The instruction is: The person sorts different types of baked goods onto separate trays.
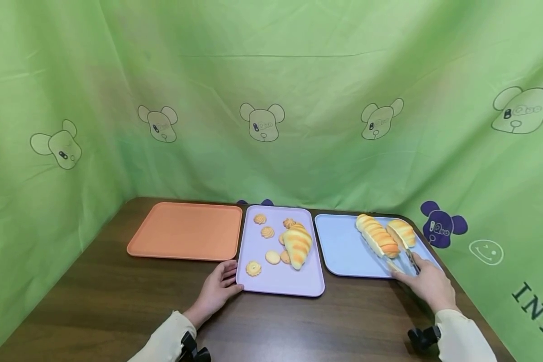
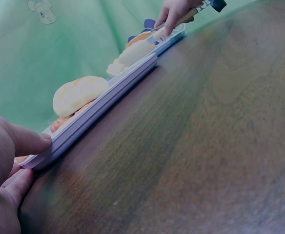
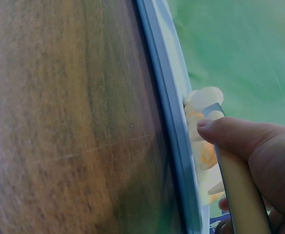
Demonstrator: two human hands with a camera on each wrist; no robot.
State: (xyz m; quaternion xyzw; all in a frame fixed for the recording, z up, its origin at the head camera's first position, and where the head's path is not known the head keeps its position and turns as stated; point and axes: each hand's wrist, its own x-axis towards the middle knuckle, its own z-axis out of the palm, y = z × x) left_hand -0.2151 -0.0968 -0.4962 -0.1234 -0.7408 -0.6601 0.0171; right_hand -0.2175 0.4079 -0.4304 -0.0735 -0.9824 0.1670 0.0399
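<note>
While the right hand (image 1: 427, 284) holds metal tongs (image 1: 407, 259) with thumb and fingers curled round the handles, the tips of the tongs stand on both sides of the long loaf (image 1: 376, 235) at its near end. The loaf lies on the blue tray (image 1: 344, 251), the right one of three, with a shorter bun (image 1: 401, 232) just beside it. It looks light and soft, with a smooth striped crust, so I judge it will dent under a hard squeeze and may sag or swing if taken only at the end; a hold nearer the middle seems safer. The right wrist is low over the table (image 1: 117, 301), the forearm coming from the near right corner. The left hand (image 1: 217, 291) rests on the table with relaxed fingers touching the near left corner of the purple tray (image 1: 276, 284), which carries cookies (image 1: 253, 268) and a croissant (image 1: 297, 244). An orange tray (image 1: 185, 231) lies further left.
</note>
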